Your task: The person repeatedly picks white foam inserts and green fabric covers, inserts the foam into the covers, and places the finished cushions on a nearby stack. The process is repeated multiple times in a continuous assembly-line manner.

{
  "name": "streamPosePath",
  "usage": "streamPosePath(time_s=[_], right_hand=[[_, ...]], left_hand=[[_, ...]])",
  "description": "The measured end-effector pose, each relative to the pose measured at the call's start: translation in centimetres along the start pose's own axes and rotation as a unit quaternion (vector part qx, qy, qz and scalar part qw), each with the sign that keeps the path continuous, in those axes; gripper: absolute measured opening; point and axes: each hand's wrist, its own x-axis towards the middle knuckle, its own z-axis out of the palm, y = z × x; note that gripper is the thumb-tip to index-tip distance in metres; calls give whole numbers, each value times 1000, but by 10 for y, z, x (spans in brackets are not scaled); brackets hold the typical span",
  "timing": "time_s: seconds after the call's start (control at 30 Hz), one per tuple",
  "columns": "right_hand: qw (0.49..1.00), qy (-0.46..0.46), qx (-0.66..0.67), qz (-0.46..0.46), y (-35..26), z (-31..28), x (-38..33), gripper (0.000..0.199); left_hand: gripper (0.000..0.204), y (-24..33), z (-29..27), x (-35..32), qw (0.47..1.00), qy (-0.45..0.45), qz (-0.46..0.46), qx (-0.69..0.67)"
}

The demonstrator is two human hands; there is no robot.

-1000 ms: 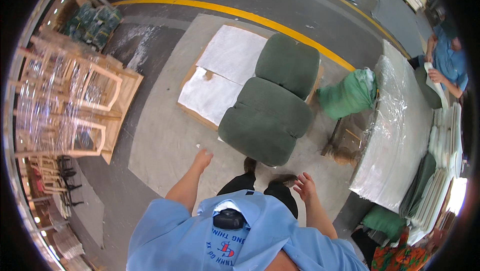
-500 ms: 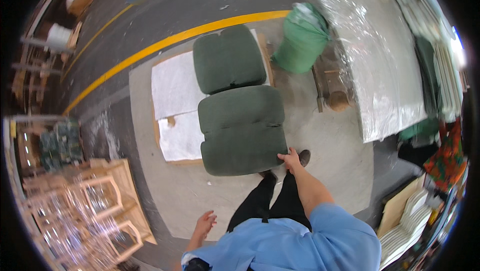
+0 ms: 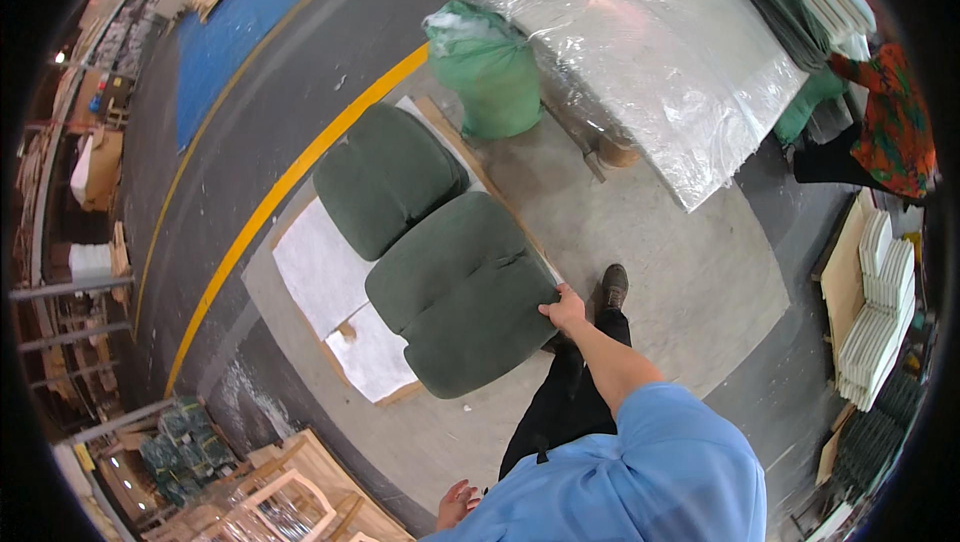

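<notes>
A dark green chair cushion (image 3: 470, 292) with a crease across its middle lies on white sheets (image 3: 318, 262) over a low board. My right hand (image 3: 565, 310) grips its near right edge, the thumb on top and the other fingers hidden along the side. Beyond it, a second green cushion (image 3: 385, 177) rests on the same sheets, close against the first. Down by my body, my left hand (image 3: 458, 504) hangs with its fingers loosely apart, holding nothing.
A stuffed green sack (image 3: 487, 72) stands past the cushions. Right of it is a large plastic-wrapped stack (image 3: 640, 42). Another person (image 3: 885, 122) in a patterned top is at the far right, near stacked white panels (image 3: 875, 312). Wooden frames (image 3: 285, 502) sit at lower left.
My view has turned to the right, so the scene appears rotated and shifted left. My right hand stays on the cushion's edge. My left hand has dropped lower in view, nearer my body.
</notes>
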Motion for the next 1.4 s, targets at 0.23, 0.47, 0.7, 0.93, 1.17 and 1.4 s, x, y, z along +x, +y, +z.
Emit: streamPosePath(time_s=[0.23, 0.47, 0.7, 0.93, 1.17, 1.4], right_hand=[[998, 48, 17, -21, 15, -20, -1, 66], [991, 18, -19, -130, 34, -143, -36, 71], [962, 213, 125, 115, 188, -292, -85, 73], [935, 194, 86, 284, 336, -372, -148, 76], [936, 183, 218, 208, 337, -500, -129, 74], [893, 243, 337, 170, 337, -612, -88, 71]], left_hand=[[57, 44, 3, 0, 969, -40, 155, 185], [34, 103, 48, 38, 943, -42, 239, 227], [15, 212, 136, 59, 872, -153, 402, 235], [34, 261, 301, -5, 925, -145, 306, 172], [49, 211, 526, -67, 804, -247, 342, 419], [52, 228, 642, -114, 654, -367, 434, 500]])
